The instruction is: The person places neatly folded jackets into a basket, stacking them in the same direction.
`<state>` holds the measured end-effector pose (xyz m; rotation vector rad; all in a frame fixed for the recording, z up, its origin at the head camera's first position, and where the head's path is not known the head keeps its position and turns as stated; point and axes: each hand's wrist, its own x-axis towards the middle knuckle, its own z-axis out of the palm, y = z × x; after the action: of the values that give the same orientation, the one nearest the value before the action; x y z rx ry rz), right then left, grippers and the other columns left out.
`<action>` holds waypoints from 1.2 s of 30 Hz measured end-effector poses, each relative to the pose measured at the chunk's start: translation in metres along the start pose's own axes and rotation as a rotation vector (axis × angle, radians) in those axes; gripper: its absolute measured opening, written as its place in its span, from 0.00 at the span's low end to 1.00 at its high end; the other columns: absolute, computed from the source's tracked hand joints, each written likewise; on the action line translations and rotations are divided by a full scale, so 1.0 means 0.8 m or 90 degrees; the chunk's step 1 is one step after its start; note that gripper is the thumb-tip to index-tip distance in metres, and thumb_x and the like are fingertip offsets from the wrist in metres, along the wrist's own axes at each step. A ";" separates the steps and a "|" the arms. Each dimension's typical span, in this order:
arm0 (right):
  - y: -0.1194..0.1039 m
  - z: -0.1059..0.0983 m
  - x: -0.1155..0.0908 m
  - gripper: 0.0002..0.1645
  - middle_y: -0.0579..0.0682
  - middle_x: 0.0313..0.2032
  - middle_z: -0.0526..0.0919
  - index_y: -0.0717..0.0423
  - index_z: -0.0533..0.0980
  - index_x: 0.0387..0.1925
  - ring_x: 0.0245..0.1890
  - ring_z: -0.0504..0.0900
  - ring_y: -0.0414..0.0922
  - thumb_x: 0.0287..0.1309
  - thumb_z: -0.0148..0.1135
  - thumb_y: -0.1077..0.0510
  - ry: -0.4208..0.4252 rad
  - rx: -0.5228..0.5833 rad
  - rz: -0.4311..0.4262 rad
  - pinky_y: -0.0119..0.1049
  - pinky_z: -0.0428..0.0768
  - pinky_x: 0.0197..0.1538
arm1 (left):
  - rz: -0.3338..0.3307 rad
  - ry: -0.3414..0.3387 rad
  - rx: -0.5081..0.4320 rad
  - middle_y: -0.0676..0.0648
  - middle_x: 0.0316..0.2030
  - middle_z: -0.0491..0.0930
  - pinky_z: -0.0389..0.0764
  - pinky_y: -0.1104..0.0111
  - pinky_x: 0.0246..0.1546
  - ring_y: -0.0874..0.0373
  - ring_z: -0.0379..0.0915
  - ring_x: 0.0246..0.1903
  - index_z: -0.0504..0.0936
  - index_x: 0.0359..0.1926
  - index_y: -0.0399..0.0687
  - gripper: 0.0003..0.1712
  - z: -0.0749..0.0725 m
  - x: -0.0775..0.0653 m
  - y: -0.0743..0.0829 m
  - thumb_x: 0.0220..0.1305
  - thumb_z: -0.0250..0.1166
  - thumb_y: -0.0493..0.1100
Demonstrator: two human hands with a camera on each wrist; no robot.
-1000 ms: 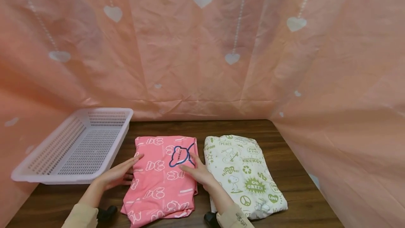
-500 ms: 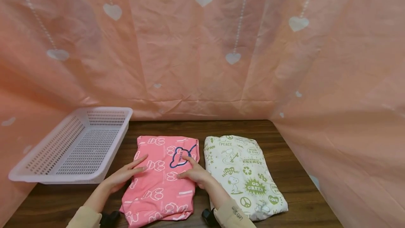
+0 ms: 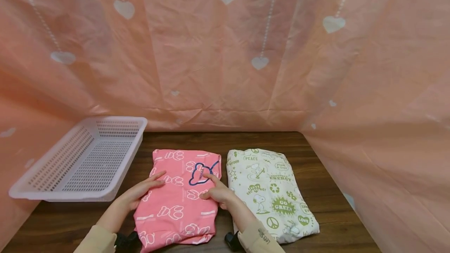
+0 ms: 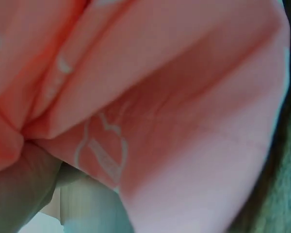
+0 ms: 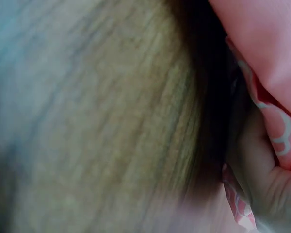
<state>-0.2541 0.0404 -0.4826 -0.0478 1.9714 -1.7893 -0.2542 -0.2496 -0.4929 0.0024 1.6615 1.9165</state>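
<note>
A folded pink garment with white bear outlines and a dark blue bear motif lies on the table, in the middle of the head view. My left hand holds its left side, with fingers over the top. On the opposite side my right hand grips the right edge, its thumb and index finger on top and the other fingers tucked lower. Close up in the left wrist view, the pink cloth bunches beside the hand. The right wrist view has that hand partly under a fold.
Right of the pink garment lies a folded white garment with green prints. A white perforated plastic basket stands at the left. A pink curtain with hearts encloses the back and sides of the brown wooden table.
The pink garment has shifted slightly to the right. My left hand has come farther over its left edge, and the right hand has moved down a little along the right side.
</note>
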 end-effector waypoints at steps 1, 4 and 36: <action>0.001 0.000 -0.001 0.46 0.64 0.61 0.64 0.49 0.63 0.69 0.36 0.79 0.49 0.49 0.65 0.73 0.001 0.000 0.000 0.35 0.78 0.33 | 0.001 0.000 0.003 0.41 0.55 0.72 0.81 0.56 0.46 0.51 0.80 0.45 0.38 0.78 0.53 0.44 0.000 -0.001 0.000 0.73 0.54 0.48; 0.002 0.001 -0.002 0.46 0.65 0.62 0.63 0.48 0.63 0.70 0.36 0.79 0.48 0.49 0.65 0.72 0.007 0.004 -0.002 0.34 0.77 0.32 | 0.004 0.006 0.014 0.39 0.56 0.71 0.81 0.55 0.46 0.50 0.81 0.45 0.39 0.78 0.55 0.45 0.000 -0.002 -0.004 0.71 0.56 0.46; -0.103 0.007 -0.037 0.47 0.63 0.57 0.70 0.45 0.61 0.71 0.39 0.82 0.49 0.53 0.62 0.74 -0.049 0.046 -0.137 0.43 0.84 0.39 | 0.151 0.137 0.105 0.33 0.66 0.55 0.83 0.56 0.39 0.50 0.82 0.39 0.48 0.76 0.71 0.45 0.043 -0.083 0.092 0.67 0.62 0.41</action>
<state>-0.2493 0.0331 -0.3952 -0.3108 1.9060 -1.9602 -0.2185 -0.2505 -0.3944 0.0642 2.0383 2.0026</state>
